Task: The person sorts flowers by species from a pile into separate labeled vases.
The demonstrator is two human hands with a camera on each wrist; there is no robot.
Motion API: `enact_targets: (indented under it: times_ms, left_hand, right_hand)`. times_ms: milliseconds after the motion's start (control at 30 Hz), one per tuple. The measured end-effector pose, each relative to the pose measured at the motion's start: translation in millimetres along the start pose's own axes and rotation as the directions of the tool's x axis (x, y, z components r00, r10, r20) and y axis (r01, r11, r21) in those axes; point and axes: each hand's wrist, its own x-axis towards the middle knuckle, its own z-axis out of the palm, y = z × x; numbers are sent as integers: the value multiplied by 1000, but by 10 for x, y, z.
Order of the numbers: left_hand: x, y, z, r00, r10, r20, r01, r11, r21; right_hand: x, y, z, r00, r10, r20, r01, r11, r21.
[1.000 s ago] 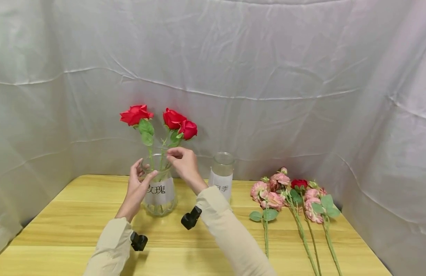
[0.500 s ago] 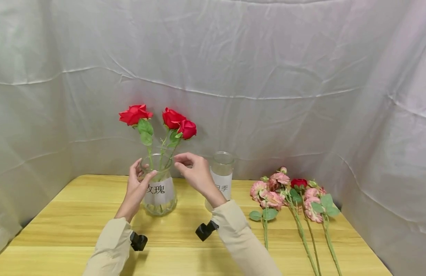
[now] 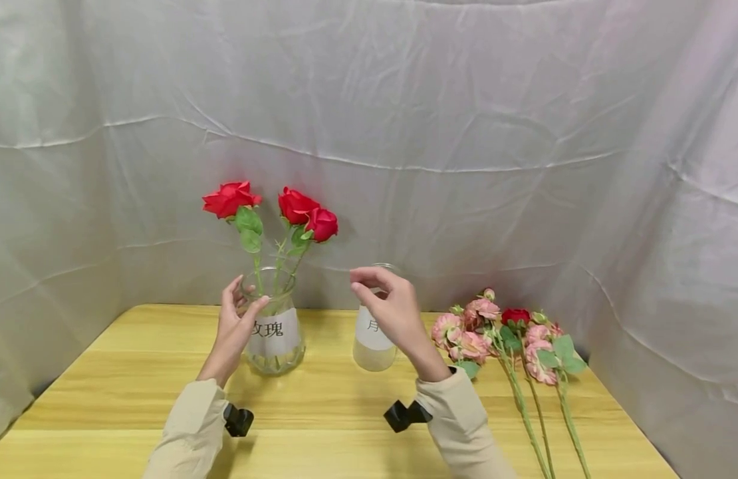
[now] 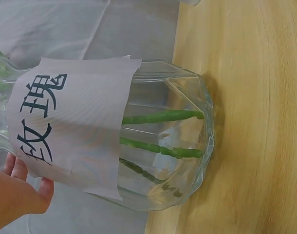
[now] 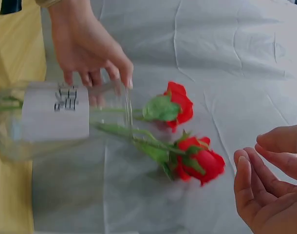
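Evidently between placings, a person's left hand grips the neck of a glass vase on the tabletop, fingers and thumb curled round it near the rim, while the right hand hangs in front of a second vase, its fingers loosely bent and empty. Three red roses stand in the gripped vase, so the step in hand looks like the close of one insertion. Pink flowers and a lone red rose lie to the right; the next move would call for the right fingers to spread and take one stalk. The left wrist view shows three green stems reaching low below the paper label, unclear from the head; the right wrist view reveals the inner side of the right fingers, holding nothing.
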Motion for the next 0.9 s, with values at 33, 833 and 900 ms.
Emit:
enact_targets:
  times_ms: [33,833,900]
  left_hand:
    - [-1,-1,-4,1000,-1,0,1,1000,1]
    - [-8,-13,-14,1000,6,6,-6,1000,9]
    - [0,-18,-9,1000,8,1,-8,1000,9]
  right_hand:
    - [-15,19,-38,1000,1,4,-1,1000,6]
    - [-407,584,-817,953,280,-119,-278,960,29]
    - [-460,651,-904,951,286,-122,-287,958,7]
